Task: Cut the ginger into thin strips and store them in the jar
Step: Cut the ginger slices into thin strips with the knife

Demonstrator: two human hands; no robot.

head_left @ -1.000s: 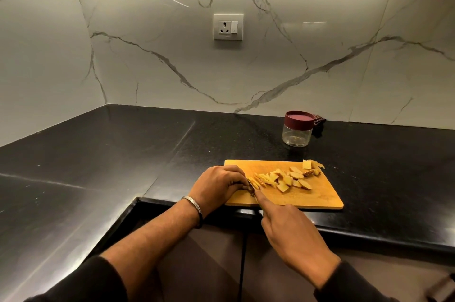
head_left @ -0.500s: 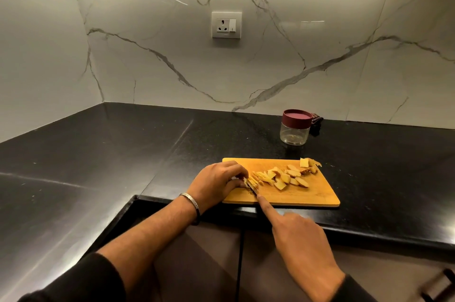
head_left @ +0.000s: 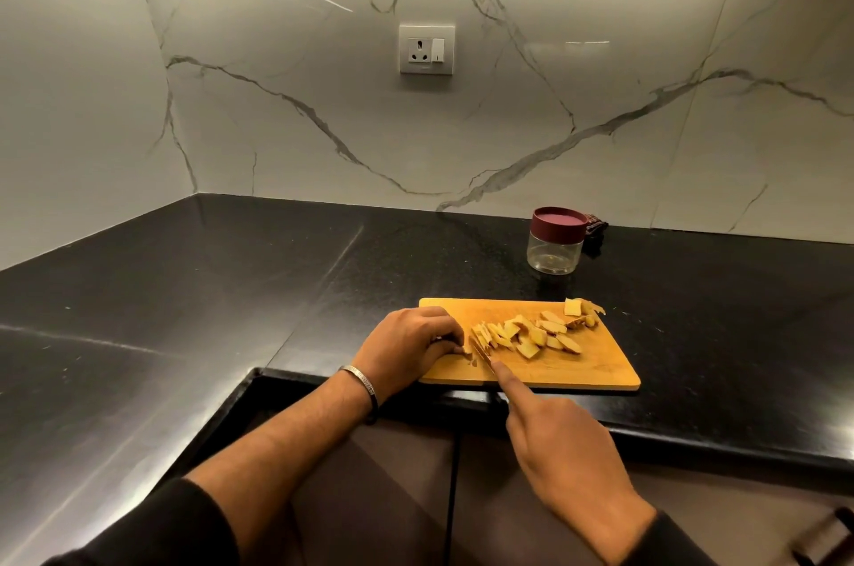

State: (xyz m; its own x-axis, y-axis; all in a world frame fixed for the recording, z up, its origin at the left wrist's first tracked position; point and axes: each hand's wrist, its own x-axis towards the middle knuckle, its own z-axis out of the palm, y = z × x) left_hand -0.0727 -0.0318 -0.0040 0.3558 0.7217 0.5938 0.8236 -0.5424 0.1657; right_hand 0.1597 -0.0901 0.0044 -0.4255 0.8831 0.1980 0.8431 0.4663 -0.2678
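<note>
Looking down from the head camera at a wooden cutting board (head_left: pixel 596 369) lying at the front edge of a black stone countertop (head_left: pixel 185 288), long side running left to right. Spreading across the board's middle and far right corner: a loose scatter of yellow ginger pieces (head_left: pixel 531 334), mostly flat slices, some overlapping, a few narrower strips bunching at the left end of the scatter. Curling over the board's left part, the left hand (head_left: pixel 411 346), knuckles up, fingertips tucked down and pinching a small bit of ginger against the wood, just beside the leftmost strips; wearing a metal bracelet (head_left: pixel 362 383) at the wrist and a dark sleeve further back. Reaching in from the lower right, the right hand (head_left: pixel 561 445), gripping a knife (head_left: pixel 483 350) with the index finger stretching forward along the spine of the blade; handle hiding under the palm, blade showing only as a short dark sliver, tip resting at the board between the left fingertips and the strips. Standing well behind the board toward the right, near the wall: a small clear jar (head_left: pixel 554 252) with a maroon lid (head_left: pixel 559 223) sitting closed on top, looking empty inside. Lying just behind the jar, a small dark object, too hidden to name. Rising behind everything, a white marble backsplash (head_left: pixel 647 57) with grey veins, carrying a white wall socket (head_left: pixel 426 49) above the board's left half.
</note>
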